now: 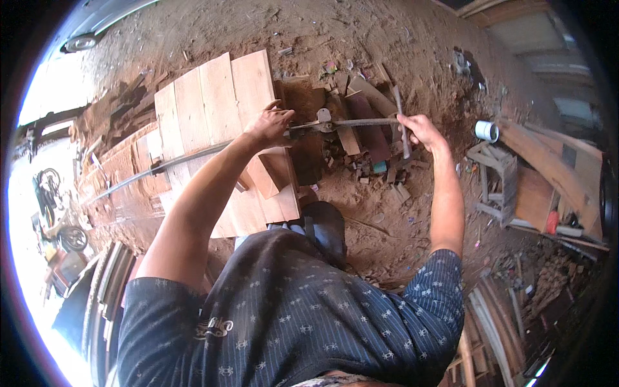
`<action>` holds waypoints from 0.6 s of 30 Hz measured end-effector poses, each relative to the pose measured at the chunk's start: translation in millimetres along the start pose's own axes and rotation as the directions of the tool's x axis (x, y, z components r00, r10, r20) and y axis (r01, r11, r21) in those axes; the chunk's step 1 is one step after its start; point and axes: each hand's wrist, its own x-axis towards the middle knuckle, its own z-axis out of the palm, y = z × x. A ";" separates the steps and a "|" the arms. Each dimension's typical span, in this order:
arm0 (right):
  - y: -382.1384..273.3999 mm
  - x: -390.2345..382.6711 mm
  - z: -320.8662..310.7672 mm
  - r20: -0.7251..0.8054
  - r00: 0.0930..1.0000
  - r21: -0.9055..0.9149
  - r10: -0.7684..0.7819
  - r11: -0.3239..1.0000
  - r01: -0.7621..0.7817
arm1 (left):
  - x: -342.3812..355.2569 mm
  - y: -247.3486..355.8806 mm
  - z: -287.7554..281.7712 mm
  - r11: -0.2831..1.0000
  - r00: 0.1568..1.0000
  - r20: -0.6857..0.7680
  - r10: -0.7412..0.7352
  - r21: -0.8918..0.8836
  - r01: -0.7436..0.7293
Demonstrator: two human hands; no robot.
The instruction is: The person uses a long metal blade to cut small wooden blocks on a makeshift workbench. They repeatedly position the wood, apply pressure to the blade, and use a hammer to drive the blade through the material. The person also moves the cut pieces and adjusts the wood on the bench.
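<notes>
A panel of pale wooden boards (213, 90), set edge to edge, lies in front of me. Across it runs a long metal bar clamp (193, 155), its jaw (324, 120) just past the panel's right edge. My left hand (267, 124) rests at that edge over the bar, fingers stretched out and apart. To the right, my right hand (420, 131) is closed round the clamp's crosswise handle (406, 147) at the end of the screw. A small wood block (263, 177) sits on the panel nearer to me.
Wood offcuts (371, 132) are heaped on the dirt ground beyond the panel's right edge. A wooden stand (493, 187) at the right has a white cup-like container (487, 131) by it. Motorcycles (61, 219) stand far left. Curved wood lengths (103, 303) lie lower left.
</notes>
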 end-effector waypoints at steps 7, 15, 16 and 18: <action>18.2 -3.5 10.4 -0.168 0.979 0.033 -0.111 0.993 0.118 | -1.4 -2.5 7.2 0.999 0.994 -0.106 0.021 -0.033 -0.025; 22.4 5.2 1.8 -0.043 0.957 -0.153 -0.286 0.949 0.276 | -0.7 -3.2 12.8 0.996 0.982 -0.187 0.036 -0.076 -0.050; 11.5 5.4 4.4 -0.034 0.960 -0.178 -0.277 0.947 0.267 | -3.2 -4.9 15.8 0.996 0.973 -0.225 0.049 -0.056 -0.063; 1.9 9.9 1.5 -0.008 0.988 -0.176 -0.155 0.973 0.151 | -3.5 -4.8 16.9 0.995 0.950 -0.301 0.088 -0.012 -0.097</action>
